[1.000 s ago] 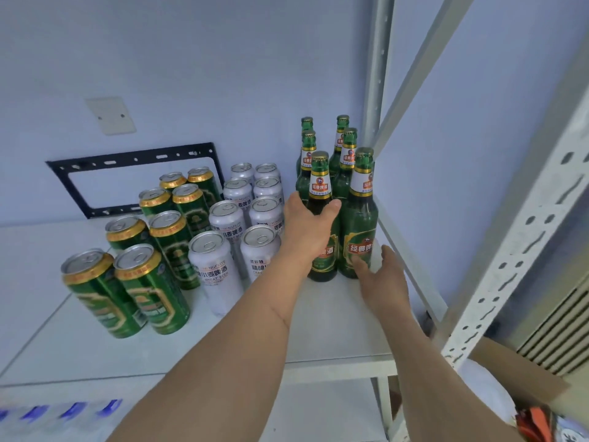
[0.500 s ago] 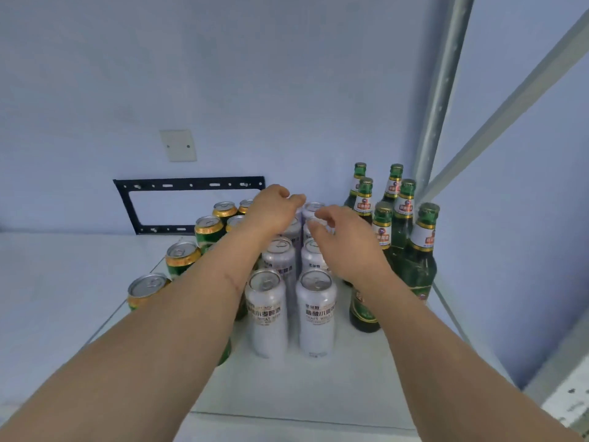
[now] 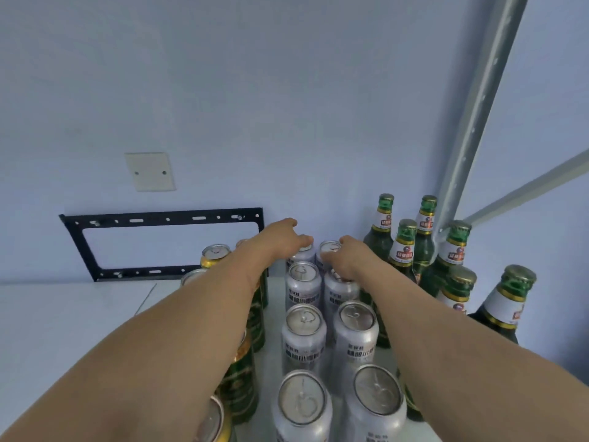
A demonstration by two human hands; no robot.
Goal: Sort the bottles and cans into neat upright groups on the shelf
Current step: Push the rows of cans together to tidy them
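Note:
Silver cans [image 3: 304,333] stand upright in two rows down the middle of the white shelf [image 3: 79,317]. Green and gold cans [image 3: 215,255] stand to their left, partly hidden by my left forearm. Green glass bottles [image 3: 404,247] stand upright in a cluster on the right. My left hand [image 3: 277,239] reaches over the rearmost left silver can [image 3: 301,255], fingers curled on its top. My right hand [image 3: 349,258] rests on the rearmost right silver can [image 3: 330,248], fingers around its rim. Whether either can is lifted cannot be told.
A black metal bracket [image 3: 162,244] and a beige blank plate [image 3: 149,171] are fixed to the blue wall behind the shelf. A grey perforated upright post [image 3: 475,122] and a diagonal brace [image 3: 526,189] stand at the right, close behind the bottles.
Both hands left the front bottles and moved to the back of the silver can rows. The view moved closer and tilted upward; the hands now sit on the rearmost cans.

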